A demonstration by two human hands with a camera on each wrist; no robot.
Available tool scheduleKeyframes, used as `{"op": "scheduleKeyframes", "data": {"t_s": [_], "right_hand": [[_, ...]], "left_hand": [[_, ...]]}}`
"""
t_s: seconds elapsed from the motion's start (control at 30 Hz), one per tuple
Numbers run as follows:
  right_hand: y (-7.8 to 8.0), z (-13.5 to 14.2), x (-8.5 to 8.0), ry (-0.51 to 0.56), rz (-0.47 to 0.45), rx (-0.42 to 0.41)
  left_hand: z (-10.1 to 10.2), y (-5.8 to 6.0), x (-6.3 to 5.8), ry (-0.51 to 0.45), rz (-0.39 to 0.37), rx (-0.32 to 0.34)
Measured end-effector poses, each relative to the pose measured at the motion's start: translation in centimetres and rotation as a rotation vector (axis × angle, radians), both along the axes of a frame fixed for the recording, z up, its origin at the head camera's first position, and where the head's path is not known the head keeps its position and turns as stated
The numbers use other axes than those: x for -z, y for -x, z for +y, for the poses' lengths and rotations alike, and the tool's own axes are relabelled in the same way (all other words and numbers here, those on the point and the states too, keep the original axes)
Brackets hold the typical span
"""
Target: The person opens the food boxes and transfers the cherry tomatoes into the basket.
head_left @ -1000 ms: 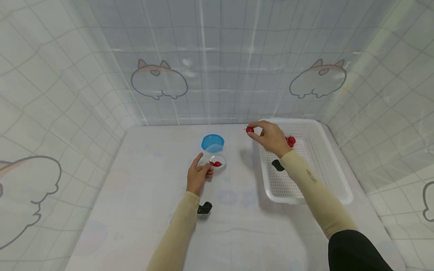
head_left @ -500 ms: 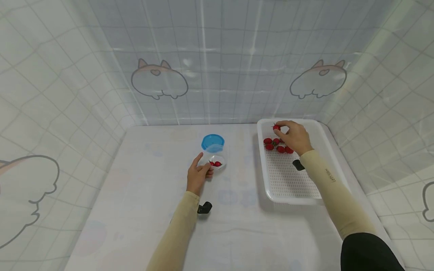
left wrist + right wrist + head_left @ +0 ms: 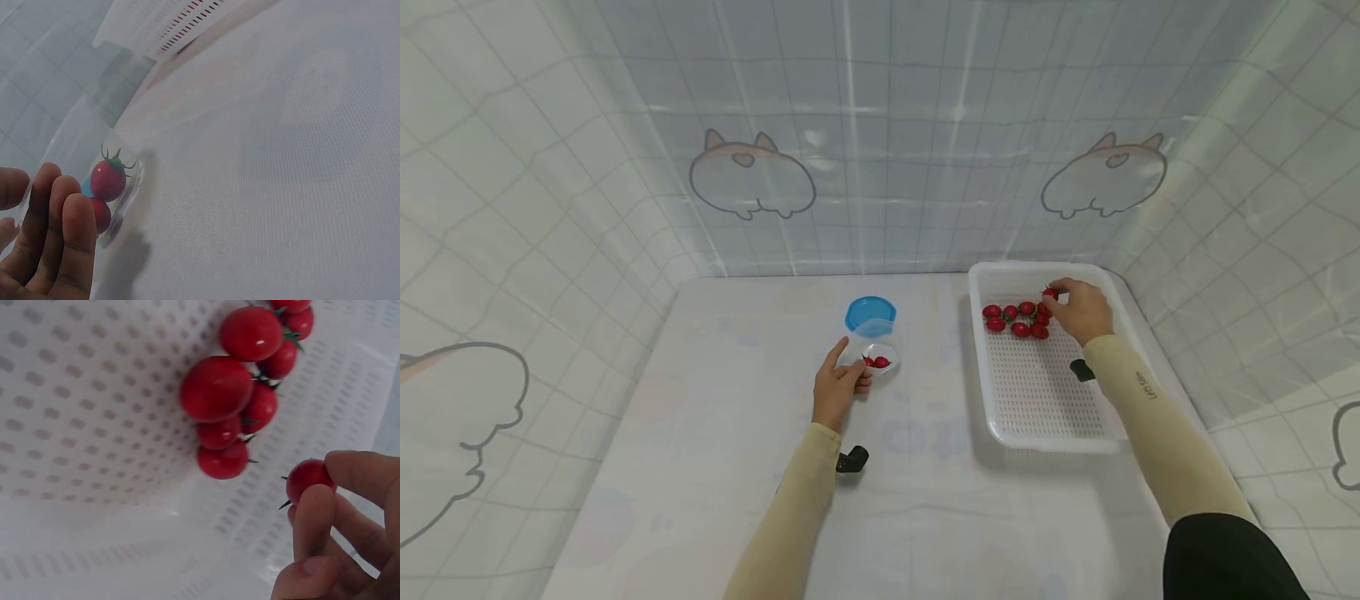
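My left hand (image 3: 838, 390) holds the side of a small clear plastic container (image 3: 891, 354) on the table. Inside lie two cherry tomatoes (image 3: 109, 180), red with green stems. A round blue lid (image 3: 870, 310) lies just behind the container, partly overlapped by its clear rim. Over the far part of a white perforated basket (image 3: 1045, 417), my right hand (image 3: 1084, 312) pinches a cherry tomato (image 3: 307, 477) between thumb and fingertips. Below and left of it, several more cherry tomatoes (image 3: 217, 389) lie clustered on the basket floor.
The basket stands at the right of the white-covered table (image 3: 722, 467), close to the right wall. A tiled-pattern curtain (image 3: 910, 167) rises behind and along both sides. Black wrist cameras (image 3: 853, 460) stick out from the sleeves.
With the cherry tomato in its fingers, my right hand has moved right from outside the basket's left rim to over the cluster, then slightly lower. The left hand and container have stayed put.
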State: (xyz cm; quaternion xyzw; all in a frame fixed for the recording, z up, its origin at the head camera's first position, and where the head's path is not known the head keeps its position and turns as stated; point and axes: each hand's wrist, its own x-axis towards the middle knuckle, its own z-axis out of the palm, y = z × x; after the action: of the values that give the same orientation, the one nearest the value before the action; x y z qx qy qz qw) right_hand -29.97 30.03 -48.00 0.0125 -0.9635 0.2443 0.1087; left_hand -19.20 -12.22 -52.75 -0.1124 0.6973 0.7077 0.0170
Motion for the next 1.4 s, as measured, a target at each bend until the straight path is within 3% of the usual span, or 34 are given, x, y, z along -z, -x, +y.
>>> {"op": "scheduleKeyframes", "data": {"t_s": [0.17, 0.37, 0.47, 0.6, 0.73, 0.8, 1.07, 1.4], "right_hand": [[0.0, 0.6, 0.5, 0.035, -0.016, -0.001], [0.3, 1.1, 1.3, 0.037, -0.068, 0.023], [0.9, 1.5, 2.6, 0.035, -0.105, 0.027], [2.1, 1.2, 4.9, 0.030, -0.140, 0.018], [2.5, 1.6, 5.6, 0.014, -0.117, 0.010], [2.4, 2.1, 5.2, 0.005, -0.105, 0.013], [1.8, 2.3, 2.6, 0.053, -0.117, 0.055], [1.7, -0.7, 0.5, 0.121, -0.083, 0.006]], "left_hand": [[0.1, 0.3, 1.4, 0.023, 0.023, -0.040], [0.2, 0.3, 1.7, 0.036, 0.027, -0.053], [-0.1, 0.1, 1.8, 0.046, 0.029, -0.053], [-1.1, -0.7, 0.7, 0.043, 0.004, -0.042], [-1.0, -1.2, -1.0, 0.019, -0.014, -0.012], [-0.5, -0.9, -1.0, 0.002, -0.013, 0.000], [0.5, 0.8, 1.8, 0.021, 0.004, -0.024], [0.4, 0.6, 1.9, 0.015, 0.009, -0.026]]}}
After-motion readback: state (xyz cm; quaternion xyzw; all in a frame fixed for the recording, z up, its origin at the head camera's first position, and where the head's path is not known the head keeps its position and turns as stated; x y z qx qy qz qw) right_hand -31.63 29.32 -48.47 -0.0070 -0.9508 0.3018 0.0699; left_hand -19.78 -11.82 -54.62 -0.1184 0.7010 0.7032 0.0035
